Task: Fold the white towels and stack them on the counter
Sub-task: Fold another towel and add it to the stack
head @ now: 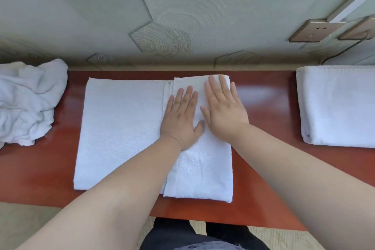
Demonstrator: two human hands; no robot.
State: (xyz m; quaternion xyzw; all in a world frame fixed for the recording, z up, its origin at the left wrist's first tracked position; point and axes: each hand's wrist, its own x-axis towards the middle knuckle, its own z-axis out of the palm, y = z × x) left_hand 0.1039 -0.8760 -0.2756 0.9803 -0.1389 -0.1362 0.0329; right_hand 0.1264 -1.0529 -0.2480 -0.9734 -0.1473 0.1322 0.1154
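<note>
White towel (121, 132) lies in the middle of the red counter (263, 107), and the left hand (180, 122) and right hand (223, 111) press its folded right flap (203, 168) with flat, spread fingers, but the flap looks crooked and may slide when they lift.

Beyond your left hand (180, 115) and right hand (223, 111) rises a grey-green wall (71, 6) set with hexagons (182, 0) full of concentric rings. Up and to the right of your right hand, two tan wall sockets (312, 30) sit side by side. A white strip (353, 4) runs away above them and a thin dark cable (343, 49) trails below. Nearer you than both hands, a pale woven floor (26, 223) shows beside dark trousers (172, 233).
</note>
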